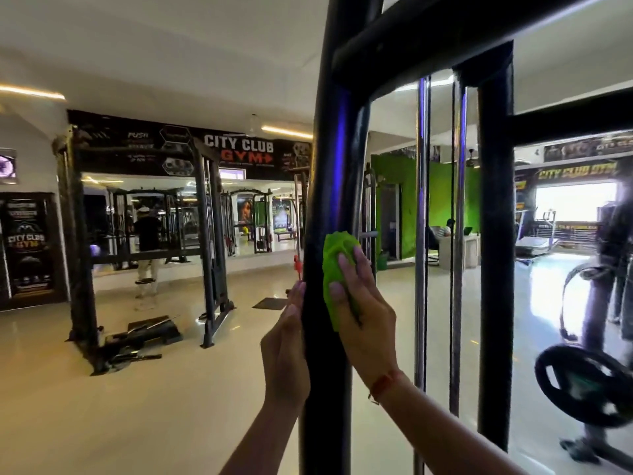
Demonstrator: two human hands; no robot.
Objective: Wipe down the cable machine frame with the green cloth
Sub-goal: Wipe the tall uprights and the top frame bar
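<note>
Right hand (pixel 364 323) fingers flat, pressing green cloth (pixel 337 272) against black frame upright (pixel 325 200), cloth under fingertips, left hand (pixel 286 351) fingers straight, resting on upright's opposite side

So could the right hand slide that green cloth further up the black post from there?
Probably yes. The right hand presses the green cloth on the black post, which looks bare above until the crossbar.

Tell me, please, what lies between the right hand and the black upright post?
The green cloth: in the head view the right hand presses it against the black post.
</note>
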